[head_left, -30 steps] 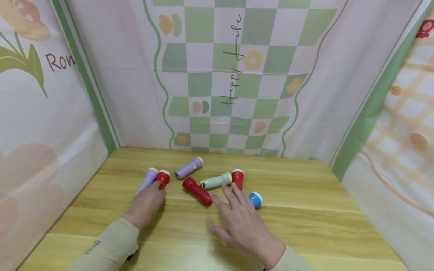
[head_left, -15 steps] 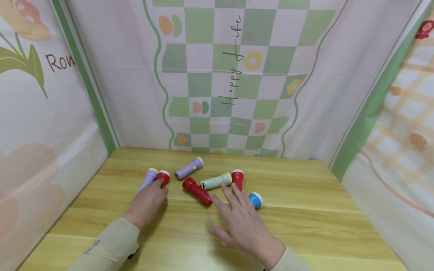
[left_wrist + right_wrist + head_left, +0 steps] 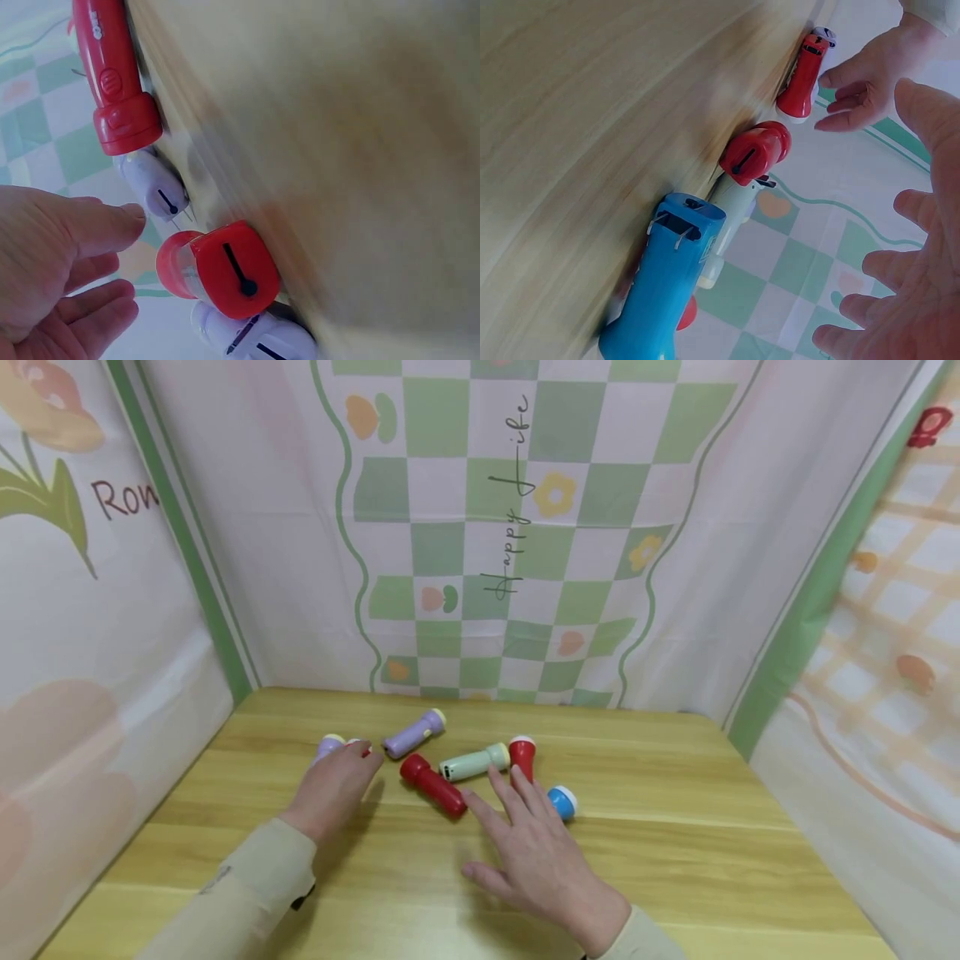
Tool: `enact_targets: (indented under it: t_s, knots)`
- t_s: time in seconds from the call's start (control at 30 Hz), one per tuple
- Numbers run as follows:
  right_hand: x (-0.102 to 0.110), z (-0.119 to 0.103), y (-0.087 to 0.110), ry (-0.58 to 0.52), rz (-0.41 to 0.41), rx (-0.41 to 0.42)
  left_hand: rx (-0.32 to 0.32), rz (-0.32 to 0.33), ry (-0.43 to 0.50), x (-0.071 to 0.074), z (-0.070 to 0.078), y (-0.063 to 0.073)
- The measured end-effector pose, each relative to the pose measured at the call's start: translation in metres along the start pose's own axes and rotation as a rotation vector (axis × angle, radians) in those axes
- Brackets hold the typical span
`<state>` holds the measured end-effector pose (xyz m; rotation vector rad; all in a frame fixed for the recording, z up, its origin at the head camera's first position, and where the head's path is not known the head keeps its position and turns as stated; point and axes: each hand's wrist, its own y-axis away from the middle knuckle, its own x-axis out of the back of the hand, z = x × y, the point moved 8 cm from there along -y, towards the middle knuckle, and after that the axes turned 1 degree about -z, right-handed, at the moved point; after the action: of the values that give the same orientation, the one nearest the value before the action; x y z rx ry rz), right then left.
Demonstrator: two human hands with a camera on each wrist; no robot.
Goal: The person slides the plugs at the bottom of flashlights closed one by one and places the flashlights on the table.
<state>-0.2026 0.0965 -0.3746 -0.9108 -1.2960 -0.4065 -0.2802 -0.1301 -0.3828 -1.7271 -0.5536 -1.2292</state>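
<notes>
Toward the table's left edge (image 3: 197,802), our relaxed left hand (image 3: 336,789) hovers by a red flashlight (image 3: 238,266); right hand (image 3: 543,860) outspread

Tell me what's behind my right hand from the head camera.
Past your right hand, a red flashlight, a blue flashlight and a green flashlight show. The red and blue handles are mostly covered; the right wrist view shows the blue one.

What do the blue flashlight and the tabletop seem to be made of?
Blue flashlight: probably hard plastic, slightly glossy, from its even colour and soft highlights.
Tabletop: wood or printed laminate, faintly shiny, with streaky grain; I can't tell which.
</notes>
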Motion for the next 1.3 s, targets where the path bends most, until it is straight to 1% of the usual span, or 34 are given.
enact_targets:
  t_s: [0.17,0.33,0.5,0.57,0.73,0.87,0.93,1.07,1.3]
  knots:
    - [0.000,0.001,0.000,0.014,0.003,0.003,0.027,-0.038,0.075,-0.006,-0.005,-0.011]
    - [0.000,0.002,0.001,0.006,0.008,0.000,0.042,-0.109,0.103,-0.014,-0.007,-0.022]
    - [0.000,0.003,0.001,0.006,0.013,-0.003,0.052,-0.169,0.154,-0.021,-0.007,-0.033]
    - [0.000,0.004,0.002,0.009,0.009,-0.005,0.051,-0.184,0.165,-0.024,-0.007,-0.037]
    - [0.000,0.005,0.002,0.016,-0.011,-0.013,0.047,-0.218,0.153,-0.031,-0.010,-0.045]
    - [-0.001,0.005,0.002,0.025,-0.027,-0.019,0.044,-0.245,0.153,-0.036,-0.013,-0.048]
    - [-0.002,0.006,0.002,0.021,-0.032,-0.023,0.034,-0.247,0.151,-0.037,-0.014,-0.049]
    - [-0.002,0.005,0.003,0.019,-0.037,-0.025,0.028,-0.268,0.158,-0.039,-0.014,-0.050]
    - [-0.004,0.005,0.003,0.033,-0.046,-0.031,0.054,-0.329,0.201,-0.044,-0.017,-0.051]
